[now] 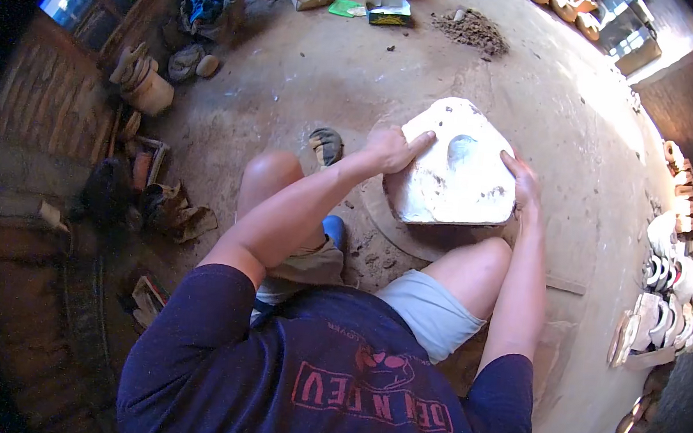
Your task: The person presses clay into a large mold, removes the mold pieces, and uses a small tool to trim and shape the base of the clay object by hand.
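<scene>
Both of my hands hold a white, roughly five-sided block [456,185] with a round hollow near its middle and dark specks on its face. My left hand [398,147] grips the upper left side, thumb lying on the face. My right hand [525,183] is wrapped round the right edge. The block is held over a low round board [385,240] between my bent knees, partly hidden by it. A small dark-and-tan bundle [325,145] lies beyond my left knee.
A pile of dark crumbled material [470,33], open boxes [388,10] and a green packet [346,8] lie farther back. A pale bucket [150,92] and clutter stand at the left. Rows of curved pieces [663,318] line the right wall. A flat plank [563,283] lies right of my knee.
</scene>
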Motion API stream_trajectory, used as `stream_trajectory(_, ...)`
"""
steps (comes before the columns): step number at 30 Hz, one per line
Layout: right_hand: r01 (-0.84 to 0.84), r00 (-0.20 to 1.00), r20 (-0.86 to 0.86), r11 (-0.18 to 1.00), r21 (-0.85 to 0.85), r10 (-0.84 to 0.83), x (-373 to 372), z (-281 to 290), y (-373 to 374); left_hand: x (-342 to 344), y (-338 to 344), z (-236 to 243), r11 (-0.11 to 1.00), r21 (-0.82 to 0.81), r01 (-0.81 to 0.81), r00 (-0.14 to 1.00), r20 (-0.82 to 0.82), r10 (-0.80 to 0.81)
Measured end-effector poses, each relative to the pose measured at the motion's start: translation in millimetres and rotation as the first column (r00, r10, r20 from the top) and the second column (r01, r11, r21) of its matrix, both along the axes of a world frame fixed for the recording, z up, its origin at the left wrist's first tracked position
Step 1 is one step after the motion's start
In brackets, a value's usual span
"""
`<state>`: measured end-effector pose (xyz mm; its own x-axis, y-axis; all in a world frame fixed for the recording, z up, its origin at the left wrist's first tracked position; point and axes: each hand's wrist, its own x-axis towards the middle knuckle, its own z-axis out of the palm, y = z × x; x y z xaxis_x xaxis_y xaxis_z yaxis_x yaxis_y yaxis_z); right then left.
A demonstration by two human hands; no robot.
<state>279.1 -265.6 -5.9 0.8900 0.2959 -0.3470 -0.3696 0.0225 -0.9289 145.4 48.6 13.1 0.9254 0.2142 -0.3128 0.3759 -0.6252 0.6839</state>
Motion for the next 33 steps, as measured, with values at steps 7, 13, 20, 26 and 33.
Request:
stream_trajectory(7,-0.019,0.991,0.111,0.916,-0.400,0.069,12.9,-2.1,-10.0,7.2,1.4,7.7,0.988,0.126,0.085,0.996,-0.006,-0.085)
stream_trajectory(13,0.058,0.953,0.250,0.709,-0.702,0.169,-15.6,43.4,12.2,10.0,10.0,2.7,0.969,0.207,0.134,0.989,-0.084,-0.119)
stream_trajectory(20,0.027,0.933,0.200,0.495,-0.869,0.301,-22.9,72.9,21.2,8.6,10.5,15.7,0.951,0.222,0.216,0.970,-0.163,-0.182)
stream_trajectory(26,-0.110,0.987,0.044,0.855,-0.507,0.153,16.5,14.2,3.6,16.5,0.1,-24.2,0.980,-0.137,-0.145,0.989,0.004,0.147)
stream_trajectory(33,-0.164,0.933,-0.300,0.977,0.134,0.198,1.0,2.0,9.6,11.7,-17.6,-31.1,0.468,-0.854,-0.227,0.939,-0.065,0.337)
